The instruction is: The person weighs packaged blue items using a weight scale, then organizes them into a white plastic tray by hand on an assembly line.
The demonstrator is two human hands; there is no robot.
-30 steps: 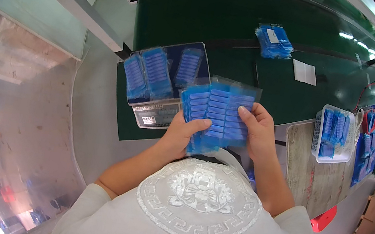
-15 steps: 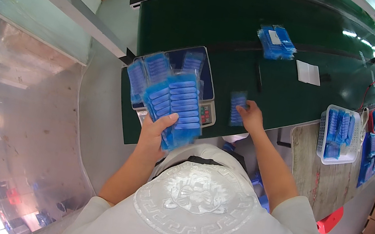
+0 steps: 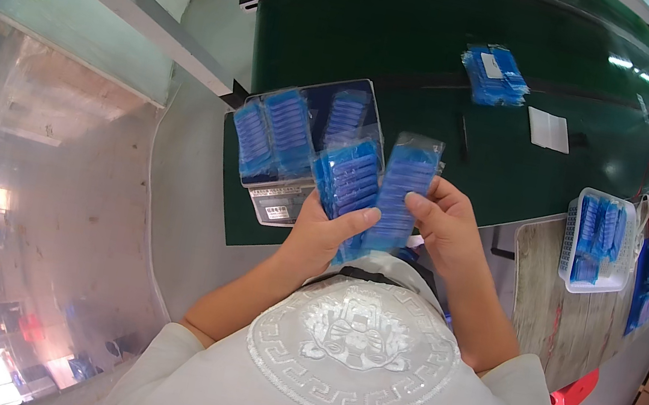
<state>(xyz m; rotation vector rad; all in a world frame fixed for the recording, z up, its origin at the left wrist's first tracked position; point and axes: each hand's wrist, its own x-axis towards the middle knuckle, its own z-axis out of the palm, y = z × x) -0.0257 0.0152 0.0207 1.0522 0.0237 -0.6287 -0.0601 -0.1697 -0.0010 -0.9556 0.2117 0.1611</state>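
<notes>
My left hand (image 3: 325, 233) grips a clear-and-blue plastic packet (image 3: 348, 179) with a row of slim blue pieces inside; whether it is one packet or a few stacked, I cannot tell. Close beside it, my right hand (image 3: 447, 220) pinches another such packet (image 3: 406, 184) upright, thumb on its front. The two packets touch or overlap at their lower ends. Just beyond my left hand is a digital scale (image 3: 281, 195), partly hidden. Several like packets (image 3: 288, 131) lie on its dark blue pan, with one packet (image 3: 346, 115) apart at the pan's right.
The green table (image 3: 353, 43) bears a pile of blue packets (image 3: 494, 76), a white paper (image 3: 548, 130) and a dark pen (image 3: 464, 137). At right, a white basket (image 3: 595, 285) of packets stands on a wood-grain surface (image 3: 535, 279). A red stool (image 3: 574, 392) is below.
My right hand has lifted a packet off the table and brought it left, beside the left hand's packets. My left hand has moved right, away from the scale.
</notes>
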